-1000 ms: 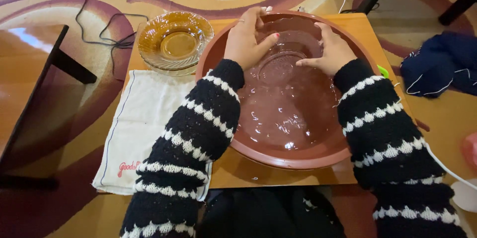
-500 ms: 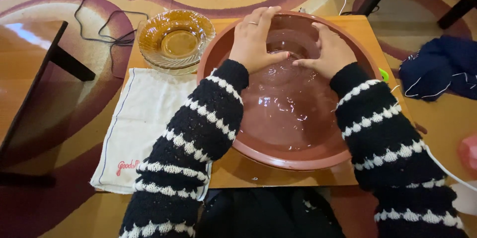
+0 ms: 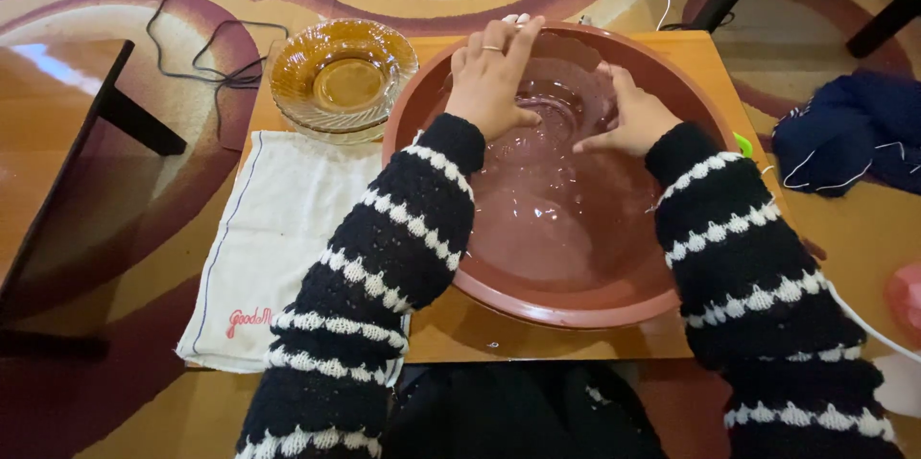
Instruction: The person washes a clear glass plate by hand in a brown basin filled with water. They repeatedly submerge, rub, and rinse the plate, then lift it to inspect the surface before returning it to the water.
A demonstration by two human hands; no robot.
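Observation:
A wide reddish-brown basin [image 3: 566, 310] full of water stands on a low wooden table [image 3: 451, 329]. A clear glass bowl [image 3: 556, 118] lies partly under the water at the basin's far side. My left hand [image 3: 494, 80] grips the bowl's left rim, fingers spread over it. On the bowl's right rim sits my right hand [image 3: 633, 114], holding it too. Both arms wear black sleeves with white stripes.
A stack of amber glass bowls [image 3: 342, 75] stands left of the basin. In front of them lies a white cloth [image 3: 273, 229]. A black cable [image 3: 206, 56] runs over the patterned carpet. Dark blue fabric [image 3: 849, 128] lies at the right, a dark table [image 3: 58, 171] at the left.
The glass bowl has been tipped and turned in the water between both hands. My left hand has shifted over its rim, and the water ripples more.

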